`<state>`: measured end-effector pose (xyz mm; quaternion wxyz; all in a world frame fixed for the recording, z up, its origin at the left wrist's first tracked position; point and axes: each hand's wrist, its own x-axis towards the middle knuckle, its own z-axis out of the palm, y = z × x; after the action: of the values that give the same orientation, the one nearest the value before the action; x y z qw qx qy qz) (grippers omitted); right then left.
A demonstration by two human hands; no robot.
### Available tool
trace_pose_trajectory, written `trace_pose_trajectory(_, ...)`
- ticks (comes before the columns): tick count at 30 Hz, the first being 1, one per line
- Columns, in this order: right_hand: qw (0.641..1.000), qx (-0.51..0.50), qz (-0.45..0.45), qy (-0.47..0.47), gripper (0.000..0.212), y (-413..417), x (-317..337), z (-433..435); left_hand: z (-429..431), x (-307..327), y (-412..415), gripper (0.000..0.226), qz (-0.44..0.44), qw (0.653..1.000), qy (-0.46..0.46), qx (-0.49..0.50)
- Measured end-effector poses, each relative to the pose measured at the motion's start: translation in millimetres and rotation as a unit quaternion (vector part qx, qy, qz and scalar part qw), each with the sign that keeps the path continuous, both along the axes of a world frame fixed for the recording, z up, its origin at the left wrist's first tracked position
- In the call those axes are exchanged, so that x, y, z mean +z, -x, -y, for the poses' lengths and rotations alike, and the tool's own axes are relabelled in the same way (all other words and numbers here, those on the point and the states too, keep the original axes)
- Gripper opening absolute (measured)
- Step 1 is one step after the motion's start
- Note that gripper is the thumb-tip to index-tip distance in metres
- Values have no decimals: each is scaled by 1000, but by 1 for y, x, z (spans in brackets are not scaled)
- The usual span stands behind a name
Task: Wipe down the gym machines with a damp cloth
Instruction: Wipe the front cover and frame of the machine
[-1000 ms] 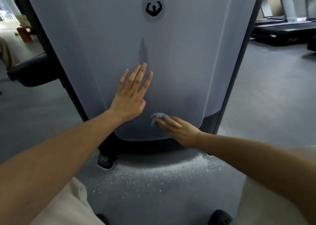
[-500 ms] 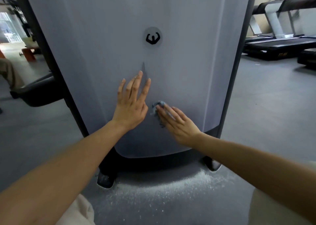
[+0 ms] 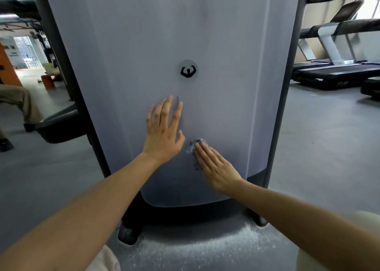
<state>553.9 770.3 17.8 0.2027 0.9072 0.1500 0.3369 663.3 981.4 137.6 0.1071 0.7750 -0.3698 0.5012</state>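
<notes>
**gymrat_22:** Head cam question, which step is this? I see a small blue-grey cloth [image 3: 196, 145] low on the machine's pale shroud panel [image 3: 226, 65], a bit under the round flexing-figure logo [image 3: 187, 71].

**wipe_n_go:** Mid-wipe, I'd say. The right hand [image 3: 216, 165] isn't gripping the cloth at all, it's flat and fully spread, pinning it to the panel under the fingers [image 3: 202, 150] (only a scrunched bit pokes out past the tips). The left hand [image 3: 164, 132] is just beside it, open too, palm on the panel with nothing in it, looks like bracing.

**gymrat_22:** So how much is left?

**wipe_n_go:** My guess, plenty. There's a dark narrow mark [image 3: 177, 101] right at the left fingertips, and loads of panel above the logo. Next move probably wants firm flat pressure while sliding the cloth up toward that mark, so it doesn't slip out. Treadmills [image 3: 333, 73] off to the right likely come later.
</notes>
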Motion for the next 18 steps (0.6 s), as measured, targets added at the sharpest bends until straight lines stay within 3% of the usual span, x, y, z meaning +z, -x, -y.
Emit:
trace_pose_trajectory(6, 979, 13, 107, -171, 79, -18, 98, -18, 8, 11, 0, 89, -3, 1000, 9, -11)
trace_pose_trajectory(11, 982, 26, 107, -154, 75, -14, 97, -11, 10, 28, 3, 88, -32, 999, 41, -12)
trace_pose_trajectory(18, 986, 22, 106, -127, 77, -12, 70, -10, 14, 50, 4, 89, -6, 1000, 21, 9)
